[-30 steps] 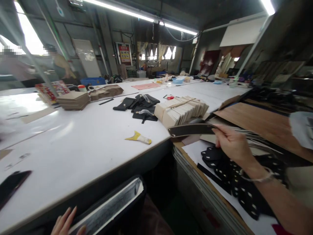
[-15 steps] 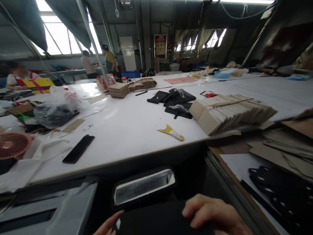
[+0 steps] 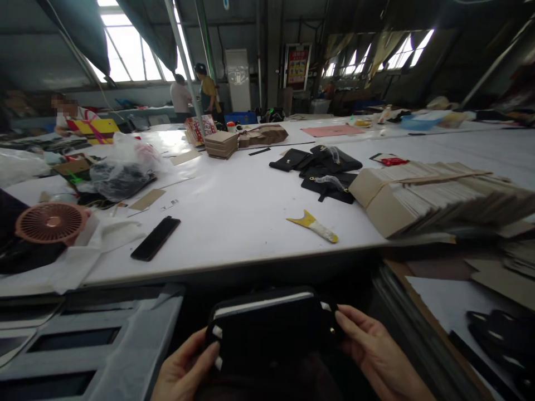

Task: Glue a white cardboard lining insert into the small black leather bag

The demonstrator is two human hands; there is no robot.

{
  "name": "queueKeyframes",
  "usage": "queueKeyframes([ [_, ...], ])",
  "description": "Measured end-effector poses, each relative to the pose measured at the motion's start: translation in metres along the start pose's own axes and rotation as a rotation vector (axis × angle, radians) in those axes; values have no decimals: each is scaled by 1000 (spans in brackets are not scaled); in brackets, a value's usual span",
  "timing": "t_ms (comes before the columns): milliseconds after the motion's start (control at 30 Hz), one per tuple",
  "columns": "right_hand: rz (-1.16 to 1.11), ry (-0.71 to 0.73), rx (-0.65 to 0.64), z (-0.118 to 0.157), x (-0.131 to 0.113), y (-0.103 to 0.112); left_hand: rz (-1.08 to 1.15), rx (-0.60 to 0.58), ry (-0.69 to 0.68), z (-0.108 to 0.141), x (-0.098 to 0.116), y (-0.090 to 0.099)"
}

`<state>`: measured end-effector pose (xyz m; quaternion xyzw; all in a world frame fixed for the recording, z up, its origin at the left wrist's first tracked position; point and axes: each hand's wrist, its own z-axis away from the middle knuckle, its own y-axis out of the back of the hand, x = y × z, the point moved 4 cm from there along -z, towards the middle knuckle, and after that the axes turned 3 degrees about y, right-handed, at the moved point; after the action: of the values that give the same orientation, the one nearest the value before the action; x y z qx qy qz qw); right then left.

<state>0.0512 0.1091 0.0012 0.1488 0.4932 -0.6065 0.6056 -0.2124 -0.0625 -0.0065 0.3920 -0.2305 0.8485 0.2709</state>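
Observation:
Low in front of me is a black, flat bag-like piece (image 3: 271, 334) with white tabs at its side edges and a small gold stud at the right. A pale strip runs along its upper edge. My left hand (image 3: 186, 365) pinches its left edge, thumb on top. At the right edge, my right hand (image 3: 371, 348) grips it between thumb and fingers. The underside of the piece and some fingertips are hidden. Beyond it on the white table (image 3: 234, 223) lie a yellow forked tool (image 3: 313, 225) and a dark phone (image 3: 156, 238).
Black pouches (image 3: 321, 167) lie beside a banded stack of cardboard pieces (image 3: 438, 195). A pink fan (image 3: 52, 221) and plastic bags (image 3: 125, 167) are at the left. Grey framed panels (image 3: 137, 334) stand near left; black pieces (image 3: 501, 340) lie at right. Several people are farther back.
The piece has tilted, so its wide pale inner face now shows as a thin strip. Both hands have come higher into view, gripping its side edges. My view has swung left.

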Motion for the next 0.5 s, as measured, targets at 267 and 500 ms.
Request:
queueKeyframes([
  [267,535,66,125,-36,15,15,-340,57,-201,-29,16,16],
  [500,514,-43,181,-46,25,27,-435,35,-112,-51,7,26],
])
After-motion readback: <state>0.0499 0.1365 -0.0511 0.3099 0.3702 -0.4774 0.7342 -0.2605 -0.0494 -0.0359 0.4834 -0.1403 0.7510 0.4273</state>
